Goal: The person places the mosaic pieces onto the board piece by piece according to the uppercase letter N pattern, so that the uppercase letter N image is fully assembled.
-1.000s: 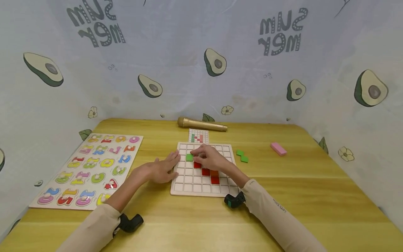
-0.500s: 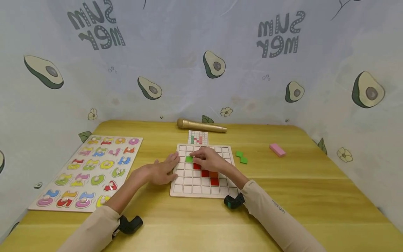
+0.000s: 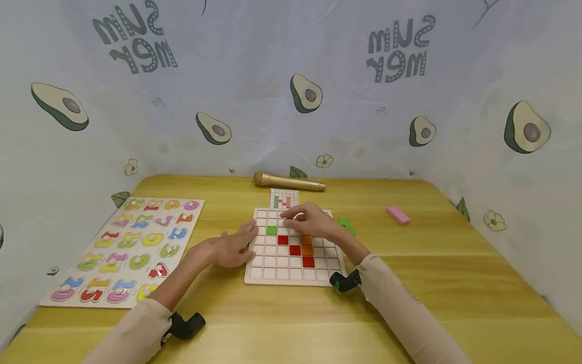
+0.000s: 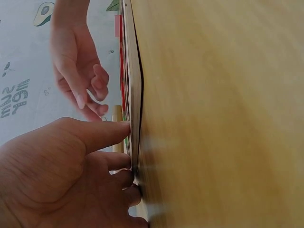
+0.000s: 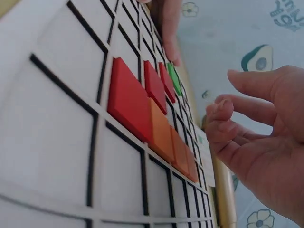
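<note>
A pale wooden grid board lies on the table. It bears a green square tile, a diagonal of red tiles and a column of orange tiles. My left hand touches the board's left edge with thumb and fingertips; the left wrist view shows these against the edge. My right hand hovers over the board's upper part, fingers loosely bent, with nothing between them in the right wrist view. Loose green tiles lie right of the board, partly hidden behind the right wrist.
A small card with a coloured grid lies beyond the board, before a gold microphone. A number puzzle board is at the left, a pink block at the right. Printed cloth surrounds the table.
My right hand has lifted off the green tile and moved slightly right, uncovering the red and orange tiles. The green tile stays in its cell. My left hand keeps its place.
</note>
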### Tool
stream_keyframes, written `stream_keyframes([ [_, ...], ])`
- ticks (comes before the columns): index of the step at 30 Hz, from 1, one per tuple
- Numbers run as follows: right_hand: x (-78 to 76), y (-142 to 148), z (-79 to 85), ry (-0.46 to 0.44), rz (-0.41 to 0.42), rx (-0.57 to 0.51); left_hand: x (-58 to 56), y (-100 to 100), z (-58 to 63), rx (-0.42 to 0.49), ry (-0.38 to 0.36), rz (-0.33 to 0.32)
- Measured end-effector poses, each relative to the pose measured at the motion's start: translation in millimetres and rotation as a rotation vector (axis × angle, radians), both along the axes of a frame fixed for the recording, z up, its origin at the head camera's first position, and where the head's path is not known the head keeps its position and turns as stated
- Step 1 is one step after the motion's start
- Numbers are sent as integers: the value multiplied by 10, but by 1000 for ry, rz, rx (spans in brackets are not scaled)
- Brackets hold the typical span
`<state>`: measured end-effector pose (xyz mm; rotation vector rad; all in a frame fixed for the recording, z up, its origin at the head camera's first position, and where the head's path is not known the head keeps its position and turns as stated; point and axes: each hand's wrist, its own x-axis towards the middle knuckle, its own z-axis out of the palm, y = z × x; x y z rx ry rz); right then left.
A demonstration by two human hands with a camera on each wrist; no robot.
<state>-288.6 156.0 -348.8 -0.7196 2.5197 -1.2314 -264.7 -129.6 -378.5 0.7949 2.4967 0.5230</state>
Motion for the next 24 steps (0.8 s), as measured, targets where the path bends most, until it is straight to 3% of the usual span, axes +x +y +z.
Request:
stream_keyframes([
  [4,-62,196,85,-7,-19,-13,178,84,268,12,-12,1],
  [11,-155,518,126,-82,-76,-32,191,85,260,-15,-11,13],
  [17,-214,791,86,-39,-204,0,187,84,255,-9,-22,6],
  [24,-255,1088,-39,-21,-247,6,206,72,263,2,-32,3],
])
